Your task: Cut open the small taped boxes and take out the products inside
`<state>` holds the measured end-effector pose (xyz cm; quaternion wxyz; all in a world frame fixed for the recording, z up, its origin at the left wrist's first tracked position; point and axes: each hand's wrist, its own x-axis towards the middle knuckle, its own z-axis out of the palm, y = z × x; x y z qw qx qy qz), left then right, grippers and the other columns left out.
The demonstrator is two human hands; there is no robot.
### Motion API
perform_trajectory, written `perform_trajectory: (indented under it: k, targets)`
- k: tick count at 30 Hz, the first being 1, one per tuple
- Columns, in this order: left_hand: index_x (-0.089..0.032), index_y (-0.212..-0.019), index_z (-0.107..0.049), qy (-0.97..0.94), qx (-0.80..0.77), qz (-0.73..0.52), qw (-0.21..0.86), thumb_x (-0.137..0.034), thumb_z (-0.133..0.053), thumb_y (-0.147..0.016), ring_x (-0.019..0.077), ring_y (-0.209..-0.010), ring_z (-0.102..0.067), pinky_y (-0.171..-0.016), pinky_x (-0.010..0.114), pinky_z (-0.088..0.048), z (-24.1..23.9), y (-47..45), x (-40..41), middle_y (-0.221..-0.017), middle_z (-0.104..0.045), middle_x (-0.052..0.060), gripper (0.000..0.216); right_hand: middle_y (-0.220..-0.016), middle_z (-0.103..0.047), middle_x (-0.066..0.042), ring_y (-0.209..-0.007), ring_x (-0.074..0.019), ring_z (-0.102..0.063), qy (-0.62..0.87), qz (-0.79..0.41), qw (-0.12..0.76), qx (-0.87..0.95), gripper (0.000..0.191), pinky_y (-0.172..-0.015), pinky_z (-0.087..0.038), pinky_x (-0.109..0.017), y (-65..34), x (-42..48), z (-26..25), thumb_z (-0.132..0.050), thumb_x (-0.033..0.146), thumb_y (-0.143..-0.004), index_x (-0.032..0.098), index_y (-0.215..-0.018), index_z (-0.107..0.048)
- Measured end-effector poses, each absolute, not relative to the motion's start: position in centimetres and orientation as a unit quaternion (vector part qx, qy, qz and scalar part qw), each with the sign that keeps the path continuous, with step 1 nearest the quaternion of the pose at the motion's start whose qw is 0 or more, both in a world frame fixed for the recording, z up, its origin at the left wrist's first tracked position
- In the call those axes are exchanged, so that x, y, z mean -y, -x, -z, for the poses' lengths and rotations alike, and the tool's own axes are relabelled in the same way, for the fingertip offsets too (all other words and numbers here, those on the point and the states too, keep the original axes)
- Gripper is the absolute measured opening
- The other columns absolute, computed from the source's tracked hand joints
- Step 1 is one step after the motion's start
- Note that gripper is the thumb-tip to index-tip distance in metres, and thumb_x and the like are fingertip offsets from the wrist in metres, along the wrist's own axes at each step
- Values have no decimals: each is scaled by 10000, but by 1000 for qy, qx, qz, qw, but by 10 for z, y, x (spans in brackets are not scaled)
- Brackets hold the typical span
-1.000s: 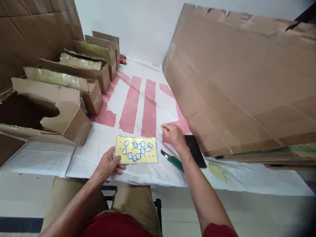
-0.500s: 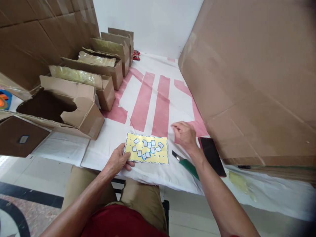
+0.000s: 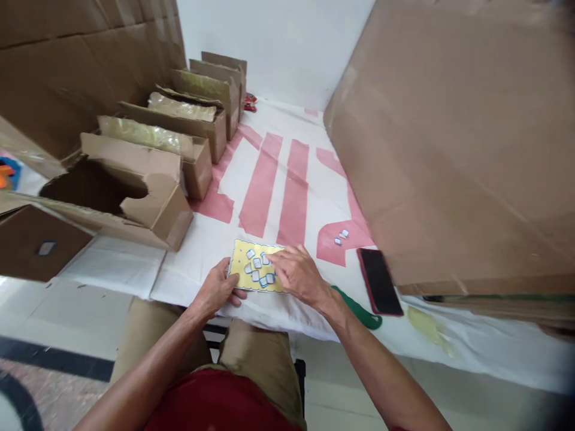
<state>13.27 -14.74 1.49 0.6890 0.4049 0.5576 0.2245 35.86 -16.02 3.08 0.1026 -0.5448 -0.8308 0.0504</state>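
Note:
My left hand [image 3: 221,289] is closed on the left edge of a yellow card [image 3: 242,282], thumb on top and fingers beneath. Several small white labels [image 3: 257,263] with blue borders lie loose-looking across the card. My right hand [image 3: 296,272] is over the card's right part, its fingers curled together at a label near the middle; what is between the fingertips is hidden. Two small labels [image 3: 344,234] lie on a pink patch of the table cover. Under my right forearm lies a green-handled utility knife [image 3: 359,310], its blade hidden.
Open cardboard boxes [image 3: 168,218] stand in a row along the left. A dark phone [image 3: 380,281] with a red edge lies to the right, beside a tall cardboard panel [image 3: 449,149]. A white cloth with pink strips [image 3: 294,185] covers the table. Red packets [image 3: 250,103] lie far back.
My right hand has moved left from the pink patch onto the card. Two labels now show where it was. Labels on the card are arranged differently, and my left hand still holds it.

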Motion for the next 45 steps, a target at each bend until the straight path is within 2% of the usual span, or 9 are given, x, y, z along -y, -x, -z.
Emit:
perform_trajectory:
  k: [3, 10, 14, 17, 21, 29, 36, 41, 45]
  targets:
    - [-142, -1164, -530, -411, -553, -221, 691, -240, -650, -757, 154, -499, -708, -392, 188, -496, -13, -130, 148, -927, -793, 113, 435, -1056, -814, -45, -934, -211, -684, 657, -17, 153, 738, 297, -864, -440, -347, -414, 164, -36, -538, 169, -964, 249, -1112, -782]
    - [-143, -1208, -523, -412, -554, -216, 690, -254, -670, -748, 173, -508, -721, -394, 191, -498, -10, -132, 149, -848, -785, 86, 496, -1030, -788, -106, -887, -244, -686, 749, 49, 136, 647, 241, -791, -480, -360, -514, 160, -19, -610, 154, -847, 210, -980, -803]
    - [-140, -1178, -539, -415, -565, -219, 679, -250, -642, -747, 162, -460, -689, -390, 202, -493, -12, -135, 149, -816, -778, 82, 457, -936, -769, -128, -862, -257, -654, 744, 49, 151, 649, 186, -794, -457, -387, -514, 149, -9, -614, 126, -858, 188, -853, -790]
    - [-130, -1179, -545, -415, -571, -219, 674, -235, -614, -736, 177, -500, -710, -395, 218, -507, -14, -135, 148, -877, -786, 111, 461, -982, -769, -135, -919, -269, -653, 727, 46, 185, 660, 240, -825, -454, -406, -494, 151, -12, -556, 133, -927, 181, -933, -791]
    - [-136, -1194, -544, -422, -573, -207, 671, -226, -608, -732, 160, -460, -686, -382, 188, -468, -15, -134, 147, -777, -770, 71, 474, -1006, -776, -50, -942, -216, -663, 650, 5, 207, 731, 243, -863, -452, -356, -435, 171, -19, -560, 206, -998, 253, -1012, -798]
    - [-136, -1172, -542, -418, -568, -217, 675, -198, -583, -731, 156, -498, -701, -387, 180, -483, -14, -135, 148, -796, -767, 65, 448, -924, -733, -68, -873, -218, -531, 525, -25, 88, 846, 251, -798, -322, -368, -354, 171, -12, -566, 138, -982, 215, -868, -776]
    - [-137, -1137, -545, -413, -572, -219, 675, -194, -591, -741, 158, -460, -687, -375, 192, -482, -19, -134, 148, -766, -761, 57, 403, -931, -753, -63, -913, -228, -558, 497, -62, 30, 865, 167, -824, -338, -387, -350, 178, -26, -611, 124, -916, 198, -917, -761]
    - [-149, -1152, -533, -423, -568, -202, 676, -227, -609, -768, 139, -379, -635, -370, 168, -443, -16, -132, 149, -627, -728, 18, 399, -1061, -804, -39, -972, -213, -666, 671, -34, 132, 729, 262, -895, -432, -360, -420, 170, -33, -571, 184, -946, 256, -1068, -791]
    - [-141, -1180, -535, -411, -560, -218, 685, -254, -659, -733, 162, -434, -679, -381, 188, -473, -12, -132, 150, -711, -757, 44, 477, -1070, -802, -120, -920, -248, -699, 757, 16, 146, 637, 308, -821, -500, -375, -504, 155, -28, -541, 122, -882, 195, -1031, -801]
